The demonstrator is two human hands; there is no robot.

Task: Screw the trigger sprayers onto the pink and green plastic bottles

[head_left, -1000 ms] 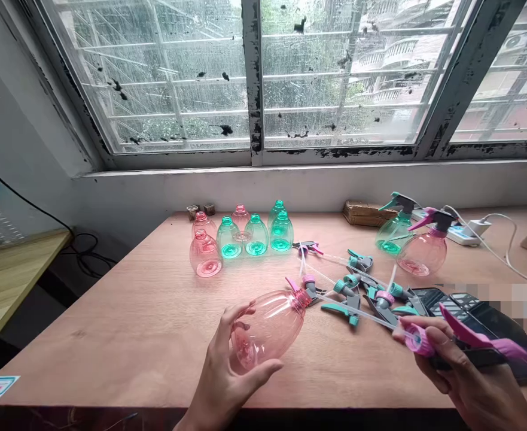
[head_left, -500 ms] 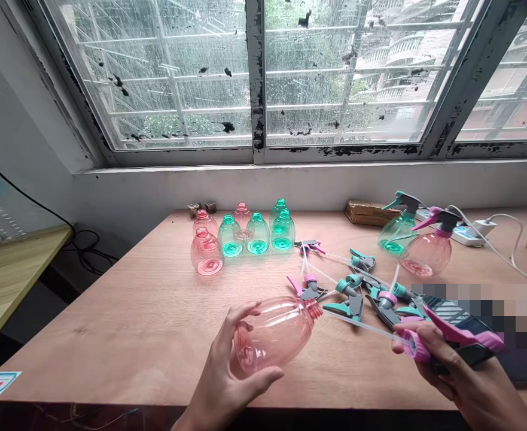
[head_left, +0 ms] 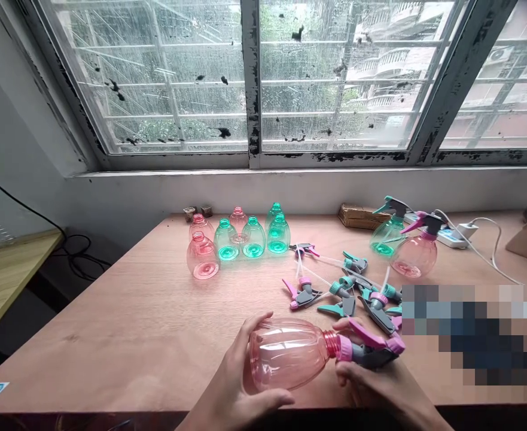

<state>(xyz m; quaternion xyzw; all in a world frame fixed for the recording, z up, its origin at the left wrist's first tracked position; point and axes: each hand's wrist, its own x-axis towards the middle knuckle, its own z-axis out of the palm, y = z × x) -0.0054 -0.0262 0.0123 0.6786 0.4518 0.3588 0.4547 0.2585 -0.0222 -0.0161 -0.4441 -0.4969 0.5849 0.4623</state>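
Note:
My left hand (head_left: 247, 374) is wrapped round the base end of a clear pink bottle (head_left: 290, 353), which lies tilted on its side with its neck to the right. In my right hand (head_left: 371, 377) is a pink and grey spray trigger head (head_left: 368, 348). Its pink collar meets the bottle's threaded neck, and the tube is no longer visible outside the bottle. Whether the collar is screwed on I cannot tell. Beyond my hands lies a loose pile of spray heads (head_left: 344, 306) with pink or green parts and white tubes.
Several bare pink and green bottles (head_left: 253, 239) stand at the back. A green spray bottle (head_left: 386, 236) and a pink spray bottle (head_left: 414, 254) stand at the right, near a white power strip (head_left: 454, 239) with a cable. A brown block (head_left: 362, 216) lies by the wall.
My right hand has moved left with the spray head, bringing its collar to the bottle's neck. The tube has gone into the bottle, which has turned more level.

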